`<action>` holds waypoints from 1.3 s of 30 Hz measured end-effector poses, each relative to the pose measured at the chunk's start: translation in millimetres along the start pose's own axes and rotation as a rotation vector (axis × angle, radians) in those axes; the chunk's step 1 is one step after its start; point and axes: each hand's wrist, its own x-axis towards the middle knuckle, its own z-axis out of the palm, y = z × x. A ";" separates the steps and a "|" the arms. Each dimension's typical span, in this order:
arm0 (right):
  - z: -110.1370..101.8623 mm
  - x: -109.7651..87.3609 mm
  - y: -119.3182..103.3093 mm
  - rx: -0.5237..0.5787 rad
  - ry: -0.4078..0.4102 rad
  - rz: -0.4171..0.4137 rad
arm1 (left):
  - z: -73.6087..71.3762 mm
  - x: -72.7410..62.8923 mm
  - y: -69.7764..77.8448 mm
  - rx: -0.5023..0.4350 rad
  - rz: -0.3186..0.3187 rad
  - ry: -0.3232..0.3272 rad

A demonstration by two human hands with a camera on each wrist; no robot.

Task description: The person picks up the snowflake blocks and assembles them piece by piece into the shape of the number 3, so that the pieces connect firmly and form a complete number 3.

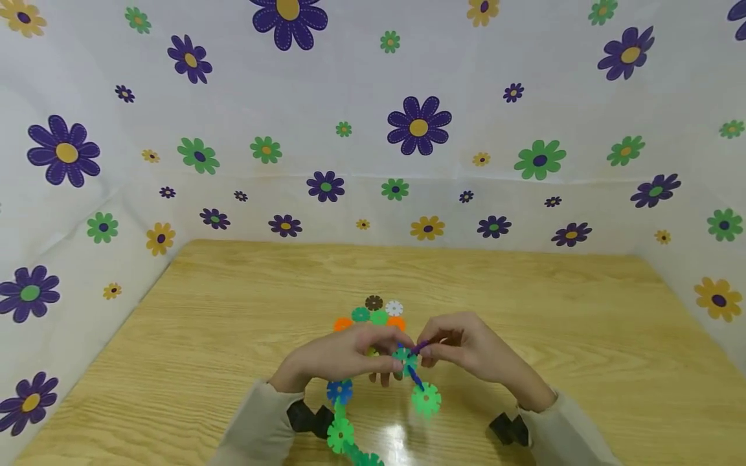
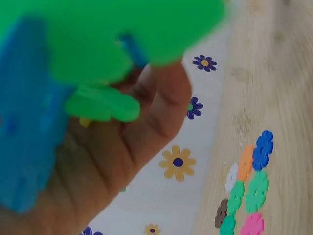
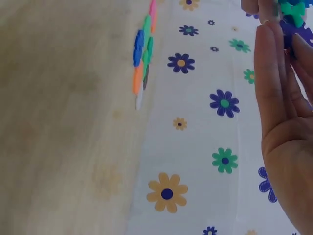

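Observation:
Above the near middle of the table, my left hand (image 1: 346, 353) pinches a teal notched plastic disc (image 1: 405, 362) between thumb and fingers. My right hand (image 1: 466, 346) pinches a purple disc (image 1: 419, 347) at the teal disc's edge. In the right wrist view, the purple disc (image 3: 293, 32) shows between the fingers. A dark blue disc (image 1: 416, 378), seen edge-on, joins the teal one to a light green disc (image 1: 427, 400). Below my left wrist hangs a linked chain with a blue disc (image 1: 340, 391) and green discs (image 1: 340, 435). How it continues behind my left hand is hidden.
Loose discs lie flat beyond my hands, among them brown (image 1: 374, 303), white (image 1: 394, 308) and orange (image 1: 342, 324) ones; a pink disc (image 2: 253, 224) shows in the left wrist view. A flower-patterned cloth (image 1: 361, 84) surrounds the wooden table (image 1: 262, 285) at the back and sides.

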 end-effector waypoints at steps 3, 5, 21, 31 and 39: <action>-10.6 5.1 2.2 -0.093 0.042 0.116 | -3.4 -1.6 -3.7 0.066 -0.007 0.079; -17.8 12.2 6.6 -0.213 0.083 0.185 | -6.6 -4.2 -5.3 0.133 -0.009 0.142; -0.1 75.1 54.4 -0.938 -0.121 0.332 | -24.5 -21.3 -2.1 0.218 0.050 0.282; -12.3 78.0 56.2 -0.694 -0.126 0.512 | -16.5 -14.5 -6.4 0.260 0.006 0.248; -14.2 39.5 16.2 -0.145 0.160 0.439 | -15.6 -12.3 -7.3 0.248 -0.003 0.196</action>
